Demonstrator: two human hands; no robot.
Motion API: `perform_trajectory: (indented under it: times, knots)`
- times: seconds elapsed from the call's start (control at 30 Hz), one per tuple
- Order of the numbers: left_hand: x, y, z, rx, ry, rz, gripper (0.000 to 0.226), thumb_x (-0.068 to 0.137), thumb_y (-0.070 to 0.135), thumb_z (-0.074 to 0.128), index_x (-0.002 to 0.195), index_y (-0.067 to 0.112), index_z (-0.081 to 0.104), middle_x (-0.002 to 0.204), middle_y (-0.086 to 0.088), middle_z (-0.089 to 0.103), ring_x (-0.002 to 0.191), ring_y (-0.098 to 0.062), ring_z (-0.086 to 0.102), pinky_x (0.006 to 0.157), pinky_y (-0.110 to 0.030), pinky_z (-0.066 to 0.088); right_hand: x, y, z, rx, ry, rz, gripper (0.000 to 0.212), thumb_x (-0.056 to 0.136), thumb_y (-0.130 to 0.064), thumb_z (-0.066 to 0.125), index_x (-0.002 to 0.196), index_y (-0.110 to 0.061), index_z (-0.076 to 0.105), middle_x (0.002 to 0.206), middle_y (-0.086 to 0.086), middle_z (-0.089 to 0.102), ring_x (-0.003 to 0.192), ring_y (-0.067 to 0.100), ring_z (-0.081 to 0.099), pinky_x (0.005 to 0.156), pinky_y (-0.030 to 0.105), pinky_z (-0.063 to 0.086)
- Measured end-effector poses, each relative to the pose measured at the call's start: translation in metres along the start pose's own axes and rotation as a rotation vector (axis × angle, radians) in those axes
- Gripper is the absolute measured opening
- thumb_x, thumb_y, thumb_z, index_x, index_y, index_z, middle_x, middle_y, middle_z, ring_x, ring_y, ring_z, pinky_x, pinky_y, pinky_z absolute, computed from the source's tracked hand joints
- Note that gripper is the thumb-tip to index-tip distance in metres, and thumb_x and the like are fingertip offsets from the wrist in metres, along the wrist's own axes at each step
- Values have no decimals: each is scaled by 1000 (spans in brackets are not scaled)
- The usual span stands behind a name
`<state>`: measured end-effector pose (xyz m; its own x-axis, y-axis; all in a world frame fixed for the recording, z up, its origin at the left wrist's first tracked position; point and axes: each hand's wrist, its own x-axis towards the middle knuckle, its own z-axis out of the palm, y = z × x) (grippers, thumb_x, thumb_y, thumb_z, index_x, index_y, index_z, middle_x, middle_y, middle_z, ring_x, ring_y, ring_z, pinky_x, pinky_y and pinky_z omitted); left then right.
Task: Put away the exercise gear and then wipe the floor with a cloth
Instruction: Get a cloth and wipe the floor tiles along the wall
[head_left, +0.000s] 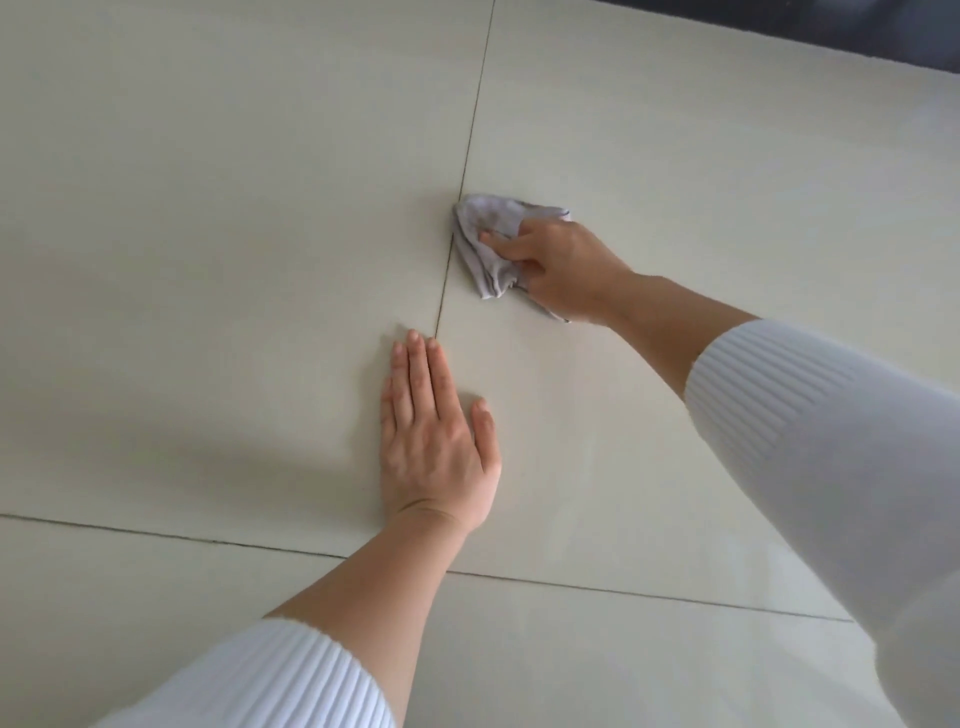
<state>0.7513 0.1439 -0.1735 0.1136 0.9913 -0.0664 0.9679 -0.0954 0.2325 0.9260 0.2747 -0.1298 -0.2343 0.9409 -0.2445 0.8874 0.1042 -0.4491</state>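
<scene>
Nearest, the left hand (436, 447) is lying palm-down on the pale tiled floor (208, 208), fingers straight and pressed together, thumb held apart, fingertips reaching a grout line (470, 140). Farther off, the right hand (556, 270) is gripping a crumpled grey cloth (488, 244). Its curled fingers are bunching the fabric, which is lying beneath and to the left of them, its edge touching that line.

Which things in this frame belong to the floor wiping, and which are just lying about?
Part of the job:
tiled floor
grey cloth, bunched on it
right hand, gripping the cloth
left hand, flat on the floor

Just there:
dark strip along the top right edge, too little shown to identify
No exercise gear is in view.
</scene>
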Motion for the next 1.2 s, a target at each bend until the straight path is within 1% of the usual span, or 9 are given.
perform_trajectory:
  times: [0.27, 0.37, 0.53, 0.63, 0.77, 0.87, 0.97, 1.1, 1.2]
  knots:
    - [4, -7, 1, -236, 49, 37, 63, 95, 32, 11, 146, -2, 28, 157, -14, 23, 147, -25, 13, 120, -33, 8, -144, -50, 60, 145, 24, 113, 49, 91, -9, 48, 129, -38, 57, 91, -11, 40, 96, 21, 50, 77, 31, 41]
    - [6, -8, 0, -253, 57, 56, 60, 97, 30, 20, 145, -4, 30, 155, -18, 25, 146, -27, 17, 120, -35, 11, -203, -75, 88, 157, 34, 134, 55, 87, -4, 50, 131, -37, 55, 97, -8, 51, 95, 23, 49, 74, 27, 35]
    - [9, -18, -5, -214, -8, 151, 61, 95, 30, 26, 145, -6, 28, 155, -21, 22, 147, -29, 13, 120, -33, 4, -273, -103, 115, 107, -131, -15, 54, 88, -6, 52, 131, -38, 52, 113, -8, 58, 104, 22, 50, 81, 30, 42]
    - [19, -28, -13, -267, -84, 188, 51, 101, 19, 28, 146, -6, 26, 157, -20, 16, 148, -27, 7, 120, -31, 2, -297, -101, 118, 10, -190, -150, 59, 75, -4, 62, 123, -39, 59, 104, -10, 61, 93, 21, 57, 69, 31, 47]
    - [0, -44, -19, -306, -152, 232, 50, 103, 19, 27, 147, -4, 23, 158, -17, 13, 148, -25, 4, 120, -28, 0, -286, -75, 114, -102, -21, -62, 67, 71, 0, 63, 126, -37, 58, 92, -5, 61, 86, 26, 61, 58, 33, 47]
    - [-45, -55, -21, -470, -94, 200, 46, 103, 13, 30, 146, -2, 29, 157, -13, 19, 148, -22, 8, 118, -24, 2, -243, -63, 97, -65, 159, 168, 65, 86, -5, 50, 140, -39, 42, 105, 0, 57, 99, 29, 54, 64, 30, 32]
    - [-71, -63, -28, -658, -136, 87, 44, 102, 10, 29, 145, -2, 33, 157, -3, 23, 145, -6, 11, 114, -15, 3, -195, -65, 92, -9, 211, 303, 58, 92, -12, 45, 142, -41, 38, 109, 0, 53, 102, 27, 51, 70, 31, 38]
    - [-79, -79, -38, -584, -227, 148, 49, 100, 2, 30, 148, 5, 28, 157, 2, 19, 146, -6, 10, 103, 3, 0, -171, -81, 100, -26, 192, 211, 49, 95, -15, 43, 135, -43, 47, 108, 1, 53, 106, 26, 49, 76, 31, 36]
    - [-73, -85, -46, -595, -254, 128, 46, 99, 0, 32, 145, 5, 37, 155, -1, 27, 143, -6, 19, 102, 2, 5, -195, -104, 105, -84, 93, 37, 45, 95, -18, 44, 132, -42, 51, 109, 0, 51, 107, 26, 50, 74, 29, 28]
